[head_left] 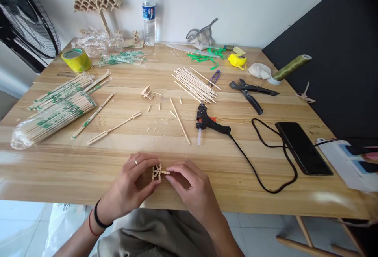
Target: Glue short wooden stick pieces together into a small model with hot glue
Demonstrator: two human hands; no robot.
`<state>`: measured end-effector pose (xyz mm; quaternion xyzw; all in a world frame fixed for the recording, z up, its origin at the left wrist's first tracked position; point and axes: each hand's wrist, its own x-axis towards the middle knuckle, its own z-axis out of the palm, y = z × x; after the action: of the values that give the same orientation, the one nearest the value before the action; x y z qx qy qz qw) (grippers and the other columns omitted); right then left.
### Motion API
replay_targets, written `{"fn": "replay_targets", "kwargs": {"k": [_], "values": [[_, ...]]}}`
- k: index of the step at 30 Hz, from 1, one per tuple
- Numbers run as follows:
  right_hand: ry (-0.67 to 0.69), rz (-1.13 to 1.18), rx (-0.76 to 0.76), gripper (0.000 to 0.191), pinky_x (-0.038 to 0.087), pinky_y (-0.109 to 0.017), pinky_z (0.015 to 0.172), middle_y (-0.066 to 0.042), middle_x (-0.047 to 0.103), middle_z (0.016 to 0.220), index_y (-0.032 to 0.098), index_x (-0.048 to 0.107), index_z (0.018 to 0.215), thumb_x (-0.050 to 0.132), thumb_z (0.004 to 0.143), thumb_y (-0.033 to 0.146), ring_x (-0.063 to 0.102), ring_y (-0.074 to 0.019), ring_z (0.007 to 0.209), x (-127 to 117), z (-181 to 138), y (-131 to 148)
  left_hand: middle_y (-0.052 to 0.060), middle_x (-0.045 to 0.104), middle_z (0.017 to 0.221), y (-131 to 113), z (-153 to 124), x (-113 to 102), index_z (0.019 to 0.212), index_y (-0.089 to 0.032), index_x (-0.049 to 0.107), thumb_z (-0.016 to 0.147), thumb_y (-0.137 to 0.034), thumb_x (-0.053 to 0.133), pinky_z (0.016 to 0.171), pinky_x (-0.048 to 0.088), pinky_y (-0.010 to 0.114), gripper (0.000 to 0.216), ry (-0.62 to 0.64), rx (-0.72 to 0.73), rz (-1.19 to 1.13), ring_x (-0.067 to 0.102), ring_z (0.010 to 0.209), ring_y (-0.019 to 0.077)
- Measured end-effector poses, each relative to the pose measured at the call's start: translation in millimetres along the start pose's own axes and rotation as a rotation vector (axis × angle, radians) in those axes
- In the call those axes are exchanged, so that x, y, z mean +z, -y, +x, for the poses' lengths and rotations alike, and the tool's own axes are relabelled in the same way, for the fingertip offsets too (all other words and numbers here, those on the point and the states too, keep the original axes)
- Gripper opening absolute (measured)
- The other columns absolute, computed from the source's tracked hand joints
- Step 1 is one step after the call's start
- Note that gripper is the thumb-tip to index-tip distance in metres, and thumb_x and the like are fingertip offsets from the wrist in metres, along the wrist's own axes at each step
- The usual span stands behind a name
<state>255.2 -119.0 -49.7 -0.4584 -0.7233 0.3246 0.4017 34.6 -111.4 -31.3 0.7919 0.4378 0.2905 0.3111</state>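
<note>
Between my two hands, just above the table's front edge, is a small figure of short wooden stick pieces (157,172), shaped like a frame with a stem to the right. My left hand (134,178) grips the frame at its top and bottom between thumb and fingers. The end of the stem is pinched by the thumb and forefinger of my right hand (190,182). Beyond them lie a loose stick (180,121), a few cut pieces (159,106) and a small stick bundle (147,93). A black glue gun (211,120) rests to the right.
Packed chopsticks (56,117) and yellow tape (76,60) lie at left. A pile of sticks (195,85), pliers (251,91) and a yellow tape measure (237,60) are farther back. The gun's cord (251,166) loops near a phone (304,146). A water bottle (149,17) stands behind.
</note>
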Motion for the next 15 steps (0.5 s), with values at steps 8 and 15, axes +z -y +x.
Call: {"fn": "replay_targets", "kwargs": {"k": [8, 15], "values": [[-0.008, -0.021, -0.035, 0.016, 0.055, -0.033, 0.078, -0.004, 0.073, 0.090, 0.022, 0.069, 0.098, 0.067, 0.096, 0.006, 0.069, -0.0198, 0.084, 2.4, 3.2, -0.1, 0.006, 0.071, 0.121, -1.9, 2.6, -1.3, 0.130, -0.025, 0.061, 0.096, -0.020, 0.069, 0.101, 0.048, 0.039, 0.035, 0.018, -0.007, -0.012, 0.061, 0.116, 0.0238], [-0.013, -0.053, -0.055, 0.013, 0.056, -0.034, 0.077, -0.005, 0.074, 0.089, 0.021, 0.071, 0.096, 0.067, 0.096, 0.008, 0.069, -0.0203, 0.083, 2.2, 3.5, -0.1, 0.005, 0.073, 0.122, -3.1, 3.7, -2.3, 0.134, -0.027, 0.060, 0.097, -0.018, 0.068, 0.101, 0.048, 0.040, 0.039, 0.024, 0.006, -0.008, 0.063, 0.116, 0.0244]]}}
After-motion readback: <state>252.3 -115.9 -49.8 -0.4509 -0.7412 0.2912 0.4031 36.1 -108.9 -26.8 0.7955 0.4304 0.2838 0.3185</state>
